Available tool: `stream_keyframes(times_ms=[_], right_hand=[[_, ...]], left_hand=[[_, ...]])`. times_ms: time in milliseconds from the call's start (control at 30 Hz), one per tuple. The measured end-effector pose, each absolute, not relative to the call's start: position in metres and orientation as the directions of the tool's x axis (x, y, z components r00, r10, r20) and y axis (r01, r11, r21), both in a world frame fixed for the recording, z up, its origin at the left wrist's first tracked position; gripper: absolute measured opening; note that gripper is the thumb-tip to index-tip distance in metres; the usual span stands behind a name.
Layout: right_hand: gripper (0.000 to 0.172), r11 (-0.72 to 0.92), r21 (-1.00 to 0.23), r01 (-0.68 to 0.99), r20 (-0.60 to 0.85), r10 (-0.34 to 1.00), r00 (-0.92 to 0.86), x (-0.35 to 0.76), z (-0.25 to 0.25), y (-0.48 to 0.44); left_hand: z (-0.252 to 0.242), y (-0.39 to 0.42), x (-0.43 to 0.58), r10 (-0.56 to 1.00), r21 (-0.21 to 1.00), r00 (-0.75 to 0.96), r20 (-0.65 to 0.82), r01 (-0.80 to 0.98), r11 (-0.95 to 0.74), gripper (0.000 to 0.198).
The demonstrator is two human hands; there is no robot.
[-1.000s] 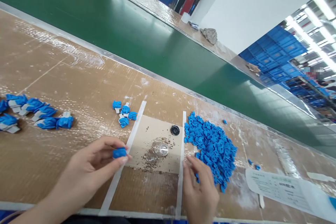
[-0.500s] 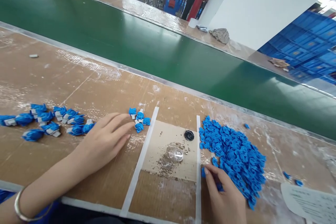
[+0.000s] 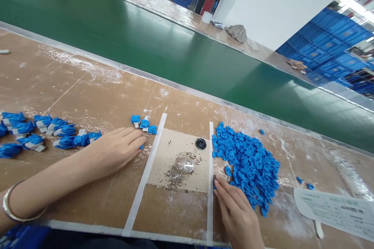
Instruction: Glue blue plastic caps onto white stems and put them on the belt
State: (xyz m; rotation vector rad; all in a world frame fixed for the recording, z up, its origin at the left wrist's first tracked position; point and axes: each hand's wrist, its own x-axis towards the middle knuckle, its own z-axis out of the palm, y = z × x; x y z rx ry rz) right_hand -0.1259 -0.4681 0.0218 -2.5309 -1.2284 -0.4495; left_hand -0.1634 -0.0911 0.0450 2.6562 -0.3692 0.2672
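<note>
My left hand [image 3: 121,148] is on the board left of the taped strip, its fingers drawn together over a small blue piece [image 3: 142,146] that is mostly hidden beneath them. Just beyond the fingertips sit several small blue pieces with white tabs [image 3: 144,123]. At the left edge of a heap of small curved blue plastic parts [image 3: 251,163], my right hand [image 3: 238,212] pinches one small blue part [image 3: 215,187] between thumb and fingers; only a bit of it shows. Between the hands, a clear wet blob [image 3: 186,165] and a round black cap [image 3: 201,144] rest on a cardboard square [image 3: 163,179].
Larger blue-and-white assembled pieces [image 3: 32,142] lie in rows at left. White tape strips [image 3: 146,175] flank the cardboard. A green conveyor belt [image 3: 163,46] runs behind the board. At right lies a printed paper sheet [image 3: 330,206]; blue crates [image 3: 330,42] are stacked beyond.
My left hand's fingers have come together and moved over the nearest small blue piece. My right hand's fingers have straightened and closed around a blue part. The view has shifted slightly right.
</note>
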Motion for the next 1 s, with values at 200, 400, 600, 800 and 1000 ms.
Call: stream_keyframes(times_ms=[200, 400, 600, 800, 1000], right_hand=[[0.022, -0.571, -0.155, 0.807, 0.370, 0.723, 0.583, -0.118, 0.033, -0.463], [0.015, -0.584, -0.341, 0.737, 0.338, 0.656, 0.676, -0.113, 0.041, -0.439], [0.014, -0.643, -0.329, 0.691, 0.394, 0.572, 0.719, -0.122, 0.045, -0.456], [0.022, -0.722, -0.297, 0.624, 0.408, 0.495, 0.767, -0.134, 0.031, -0.453], [0.031, -0.779, -0.289, 0.556, 0.411, 0.423, 0.807, -0.139, 0.017, -0.442]], left_hand=[[0.051, -0.098, -0.187, -0.071, 0.553, 0.991, 0.112, -0.122, -0.824, 0.029], [0.054, -0.135, -0.202, 0.203, 0.891, 0.973, -0.107, 0.184, -0.415, 0.029], [0.048, -0.146, -0.206, 0.248, 0.913, 0.960, -0.129, 0.213, -0.349, 0.025], [0.045, -0.150, -0.206, 0.284, 0.933, 0.954, -0.098, 0.187, -0.307, 0.023], [0.045, -0.149, -0.208, 0.303, 0.930, 0.947, -0.106, 0.203, -0.307, 0.022]])
